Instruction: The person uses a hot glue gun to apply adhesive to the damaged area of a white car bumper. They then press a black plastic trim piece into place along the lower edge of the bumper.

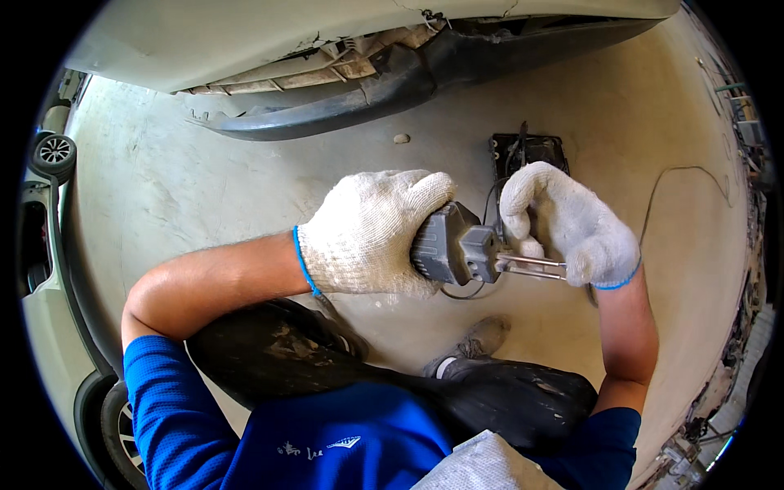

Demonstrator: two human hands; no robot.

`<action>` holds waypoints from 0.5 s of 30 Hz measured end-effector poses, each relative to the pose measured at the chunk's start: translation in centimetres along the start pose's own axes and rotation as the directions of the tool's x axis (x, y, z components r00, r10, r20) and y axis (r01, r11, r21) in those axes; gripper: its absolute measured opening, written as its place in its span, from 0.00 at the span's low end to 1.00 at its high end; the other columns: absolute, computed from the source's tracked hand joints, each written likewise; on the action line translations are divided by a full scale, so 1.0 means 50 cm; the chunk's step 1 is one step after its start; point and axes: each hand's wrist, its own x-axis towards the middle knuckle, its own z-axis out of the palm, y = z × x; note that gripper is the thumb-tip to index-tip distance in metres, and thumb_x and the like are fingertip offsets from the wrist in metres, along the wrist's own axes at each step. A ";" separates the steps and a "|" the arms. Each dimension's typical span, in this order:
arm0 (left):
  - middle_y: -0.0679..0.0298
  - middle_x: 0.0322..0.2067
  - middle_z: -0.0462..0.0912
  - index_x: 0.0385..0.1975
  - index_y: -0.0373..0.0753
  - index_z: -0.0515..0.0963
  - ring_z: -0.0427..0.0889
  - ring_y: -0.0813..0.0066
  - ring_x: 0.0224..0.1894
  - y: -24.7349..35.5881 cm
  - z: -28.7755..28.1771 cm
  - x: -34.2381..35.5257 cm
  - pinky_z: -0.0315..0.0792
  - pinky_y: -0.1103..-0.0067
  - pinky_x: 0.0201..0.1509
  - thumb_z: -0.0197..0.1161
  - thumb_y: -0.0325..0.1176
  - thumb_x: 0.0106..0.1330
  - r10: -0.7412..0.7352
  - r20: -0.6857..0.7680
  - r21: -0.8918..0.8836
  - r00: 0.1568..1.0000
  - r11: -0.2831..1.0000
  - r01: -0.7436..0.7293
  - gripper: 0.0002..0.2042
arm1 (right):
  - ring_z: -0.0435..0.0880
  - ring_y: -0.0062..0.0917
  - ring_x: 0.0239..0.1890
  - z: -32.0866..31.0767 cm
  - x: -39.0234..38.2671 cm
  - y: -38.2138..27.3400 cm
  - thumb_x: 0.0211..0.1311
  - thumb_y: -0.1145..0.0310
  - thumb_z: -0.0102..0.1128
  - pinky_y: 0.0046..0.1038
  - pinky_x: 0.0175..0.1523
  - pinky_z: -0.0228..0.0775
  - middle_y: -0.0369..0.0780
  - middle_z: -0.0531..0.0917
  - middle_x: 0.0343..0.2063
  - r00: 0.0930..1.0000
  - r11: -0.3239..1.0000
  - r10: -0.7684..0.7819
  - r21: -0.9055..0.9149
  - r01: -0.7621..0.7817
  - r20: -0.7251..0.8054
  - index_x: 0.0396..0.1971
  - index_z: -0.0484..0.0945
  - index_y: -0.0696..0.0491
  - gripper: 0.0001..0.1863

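A grey hot stapler (447, 243) with two long metal prongs lies across in front of my body, prongs pointing right. My left hand (371, 233), in a white knit glove with a blue cuff, is closed round its body. At the prongs' (532, 266) tips is my right hand (572, 220), gloved the same way, with its fingers curled. What those fingers hold, if anything, is hidden. Ahead of me hangs a cracked car bumper (327, 69), its dark lower trim (327, 118) partly split away.
A black open case (532, 155) with a cable sits on the concrete floor (245, 175) beyond my right hand. A thin cord (649, 200) runs along the floor at right. A small stone-like lump (401, 139) lies under the bumper. Another car (61, 327) stands at left.
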 end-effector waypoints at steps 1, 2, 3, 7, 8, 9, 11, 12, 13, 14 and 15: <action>0.53 0.32 0.81 0.43 0.38 0.74 0.84 0.45 0.37 -0.002 0.000 -0.001 0.78 0.61 0.40 0.86 0.48 0.35 0.010 0.002 0.004 1.000 1.000 -0.010 0.36 | 0.77 0.14 0.37 0.004 0.002 -0.009 0.51 0.62 0.81 0.19 0.39 0.73 0.33 0.76 0.39 1.000 0.996 -0.018 -0.088 0.019 0.006 0.55 0.73 0.57 0.33; 0.52 0.35 0.83 0.46 0.37 0.75 0.85 0.48 0.37 -0.002 0.001 0.001 0.79 0.62 0.43 0.85 0.48 0.39 -0.095 0.041 -0.039 0.995 0.995 0.096 0.36 | 0.77 0.15 0.37 0.018 0.002 -0.025 0.55 0.64 0.77 0.19 0.39 0.73 0.34 0.77 0.39 0.987 0.987 -0.091 -0.141 0.073 -0.131 0.54 0.74 0.57 0.29; 0.50 0.35 0.83 0.47 0.35 0.74 0.85 0.47 0.38 0.001 0.002 0.006 0.79 0.62 0.43 0.83 0.48 0.41 -0.146 0.024 -0.092 0.989 0.985 0.148 0.35 | 0.78 0.16 0.37 0.022 0.002 -0.039 0.60 0.68 0.71 0.20 0.41 0.73 0.35 0.78 0.40 0.947 0.971 -0.178 -0.201 0.125 -0.267 0.54 0.74 0.58 0.24; 0.47 0.36 0.86 0.50 0.31 0.73 0.87 0.51 0.42 0.014 -0.008 0.029 0.80 0.66 0.48 0.78 0.53 0.47 -0.319 0.079 -0.378 0.945 0.867 0.324 0.37 | 0.80 0.25 0.44 0.054 -0.001 -0.051 0.63 0.78 0.60 0.25 0.50 0.75 0.40 0.80 0.41 0.525 0.443 -0.792 -0.886 0.140 -0.313 0.54 0.76 0.59 0.19; 0.47 0.37 0.86 0.50 0.31 0.73 0.87 0.52 0.42 0.019 -0.011 0.034 0.80 0.66 0.48 0.78 0.55 0.47 -0.322 0.111 -0.460 0.940 0.822 0.336 0.38 | 0.80 0.29 0.46 0.065 -0.011 -0.057 0.59 0.79 0.61 0.28 0.52 0.75 0.41 0.81 0.43 0.548 0.112 -0.834 -0.992 0.059 -0.062 0.53 0.77 0.58 0.20; 0.48 0.37 0.86 0.50 0.31 0.74 0.87 0.53 0.42 0.019 -0.009 0.036 0.80 0.67 0.49 0.79 0.56 0.47 -0.332 0.142 -0.536 0.932 0.766 0.354 0.38 | 0.79 0.31 0.49 0.076 -0.014 -0.048 0.57 0.78 0.64 0.32 0.55 0.74 0.41 0.80 0.45 0.575 -0.128 -0.804 -0.989 0.075 0.148 0.53 0.79 0.55 0.21; 0.51 0.44 0.85 0.53 0.33 0.74 0.85 0.62 0.47 0.030 -0.003 0.040 0.78 0.69 0.54 0.80 0.56 0.49 -0.329 0.237 -0.649 0.914 0.646 0.401 0.39 | 0.77 0.36 0.54 0.090 -0.003 -0.014 0.53 0.75 0.69 0.41 0.60 0.73 0.41 0.79 0.51 0.652 -0.455 -0.613 -0.874 0.170 0.446 0.52 0.82 0.48 0.23; 0.53 0.46 0.84 0.55 0.33 0.73 0.83 0.65 0.49 0.032 0.009 0.037 0.78 0.70 0.55 0.80 0.54 0.51 -0.296 0.193 -0.744 0.936 0.577 0.336 0.39 | 0.76 0.39 0.56 0.094 0.008 0.004 0.51 0.74 0.72 0.45 0.63 0.72 0.41 0.79 0.54 0.652 -0.485 -0.592 -0.855 0.181 0.474 0.52 0.84 0.44 0.24; 0.55 0.49 0.83 0.57 0.33 0.72 0.82 0.69 0.50 0.032 0.019 0.034 0.78 0.70 0.56 0.80 0.53 0.53 -0.269 0.144 -0.825 0.952 0.499 0.266 0.39 | 0.75 0.39 0.58 0.096 0.014 0.013 0.50 0.73 0.72 0.46 0.65 0.72 0.40 0.78 0.55 0.680 -0.472 -0.574 -0.863 0.180 0.456 0.53 0.84 0.43 0.26; 0.56 0.52 0.81 0.60 0.31 0.69 0.80 0.72 0.52 0.032 0.020 0.034 0.77 0.71 0.59 0.79 0.52 0.56 -0.275 0.177 -0.845 0.945 0.451 0.289 0.40 | 0.74 0.39 0.60 0.097 0.018 0.023 0.49 0.72 0.73 0.47 0.66 0.71 0.40 0.77 0.57 0.710 -0.460 -0.554 -0.871 0.174 0.435 0.54 0.83 0.42 0.27; 0.56 0.51 0.81 0.60 0.31 0.69 0.80 0.72 0.52 0.031 0.023 0.033 0.77 0.71 0.59 0.79 0.54 0.57 -0.304 0.185 -0.865 0.935 0.401 0.301 0.40 | 0.74 0.40 0.61 0.091 0.019 0.030 0.49 0.72 0.73 0.48 0.66 0.71 0.41 0.77 0.57 0.707 -0.448 -0.564 -0.877 0.173 0.427 0.55 0.83 0.41 0.28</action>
